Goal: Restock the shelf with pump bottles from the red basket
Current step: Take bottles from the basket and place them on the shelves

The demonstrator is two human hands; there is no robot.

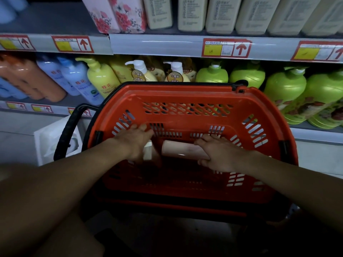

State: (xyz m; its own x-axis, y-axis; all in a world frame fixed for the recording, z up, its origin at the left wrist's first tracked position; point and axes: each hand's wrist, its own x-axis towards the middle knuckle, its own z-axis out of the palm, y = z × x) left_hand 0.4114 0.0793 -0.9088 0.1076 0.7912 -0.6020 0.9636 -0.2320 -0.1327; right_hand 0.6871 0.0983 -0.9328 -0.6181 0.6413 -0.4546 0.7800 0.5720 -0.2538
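A red plastic basket (185, 95) with a black handle stands in front of the shelf, low in the view. Both of my hands reach down into it. My left hand (135, 143) is wrapped over a bottle with a white cap (148, 152) at the left of the basket floor. My right hand (220, 154) grips the right end of a pale peach bottle (181, 149) that lies on its side. The bottle bodies are partly hidden by my hands. Behind the basket, the middle shelf holds pump bottles.
The shelf row behind holds orange, blue, yellow (101, 76) and green pump bottles (284, 86). Cream bottles (191, 13) and floral packs stand on the shelf above. Price tags with red arrows line the shelf edges (226, 47). A white box (53, 138) sits left of the basket.
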